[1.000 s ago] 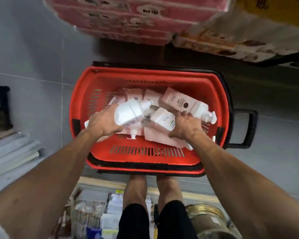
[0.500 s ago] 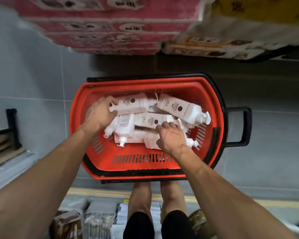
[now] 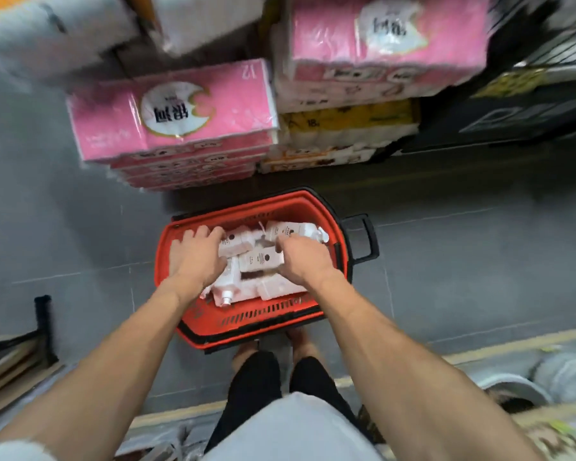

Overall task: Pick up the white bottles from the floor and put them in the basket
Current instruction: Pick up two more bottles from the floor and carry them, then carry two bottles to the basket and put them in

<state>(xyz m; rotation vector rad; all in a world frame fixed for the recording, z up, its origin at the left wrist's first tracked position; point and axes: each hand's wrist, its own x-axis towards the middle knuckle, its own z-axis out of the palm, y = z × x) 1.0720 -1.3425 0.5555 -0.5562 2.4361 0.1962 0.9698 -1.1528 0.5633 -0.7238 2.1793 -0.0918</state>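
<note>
View from above of a red basket [image 3: 263,316] standing on a grey tiled floor [image 3: 80,234], with a pile of white bottles [image 3: 261,259] lying on their sides inside it, toward its far wall. Compared with half a second ago the basket looks smaller and lower in view, and more of the stacked pink packs [image 3: 172,118] shows beyond it; the bottles lie much as they did. Both hands are over the pile. The left hand [image 3: 198,257] lies palm down at the basket's left side, fingers bent over the end of a bottle. The right hand [image 3: 301,257] now sits farther back and to the right, at the right end of the middle bottle. Whether either hand grips anything cannot be told.

The pink packs stand just beyond the basket's far rim. A black handle [image 3: 363,237] juts from its right side. The person's feet [image 3: 243,356] are just beside the near wall. Grey tiles show to the left and right of the basket.
</note>
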